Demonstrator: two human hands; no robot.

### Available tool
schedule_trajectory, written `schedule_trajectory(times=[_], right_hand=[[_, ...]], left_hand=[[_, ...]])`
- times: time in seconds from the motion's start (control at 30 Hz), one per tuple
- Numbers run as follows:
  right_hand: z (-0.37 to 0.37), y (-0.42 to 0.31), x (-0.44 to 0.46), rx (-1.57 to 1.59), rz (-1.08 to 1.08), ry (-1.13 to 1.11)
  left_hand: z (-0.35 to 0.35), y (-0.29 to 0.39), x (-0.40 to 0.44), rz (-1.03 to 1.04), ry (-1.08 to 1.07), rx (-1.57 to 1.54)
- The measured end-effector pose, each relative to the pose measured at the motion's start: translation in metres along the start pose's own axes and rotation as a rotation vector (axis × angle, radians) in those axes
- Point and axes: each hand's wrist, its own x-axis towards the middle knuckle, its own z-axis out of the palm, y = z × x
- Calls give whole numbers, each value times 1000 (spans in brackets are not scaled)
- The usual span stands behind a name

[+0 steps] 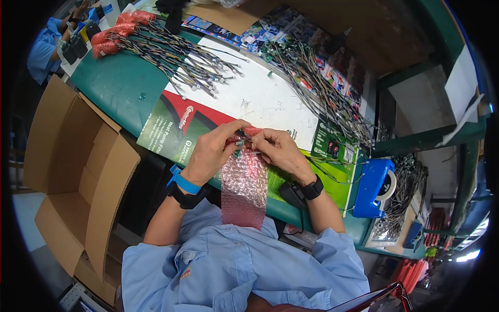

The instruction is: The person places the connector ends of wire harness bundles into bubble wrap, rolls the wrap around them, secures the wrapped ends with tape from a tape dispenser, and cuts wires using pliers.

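Observation:
A strip of pinkish bubble wrap (244, 187) hangs over the table's front edge towards my lap. At its upper end, my left hand (210, 151) is closed on a small wire harness, whose pale connectors (239, 144) show between the fingers. My right hand (280, 151) faces it from the other side, with its fingers pinched on the red-pink wrap (252, 131) beside the connectors. Most of the harness is hidden by the fingers and wrap.
Red-wrapped harness bundles (176, 54) lie at the back left, and loose harnesses (312, 78) at the back right. A blue tape dispenser (373, 188) stands at the right edge. An open cardboard box (78, 182) is on my left. Another person's blue sleeve (44, 54) shows far left.

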Motion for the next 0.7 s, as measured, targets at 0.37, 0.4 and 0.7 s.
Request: schedule_trajectory(times=[0.37,0.4,0.7], right_hand=[[1,-1,3,49,-62,97],[1,-1,3,54,-63,98],[3,-2,-1,55,-206,88]], left_hand=[[-1,-4,7,120,99,-5],[-2,-4,7,94,100,-24],[8,1,0,-121,249,-154]])
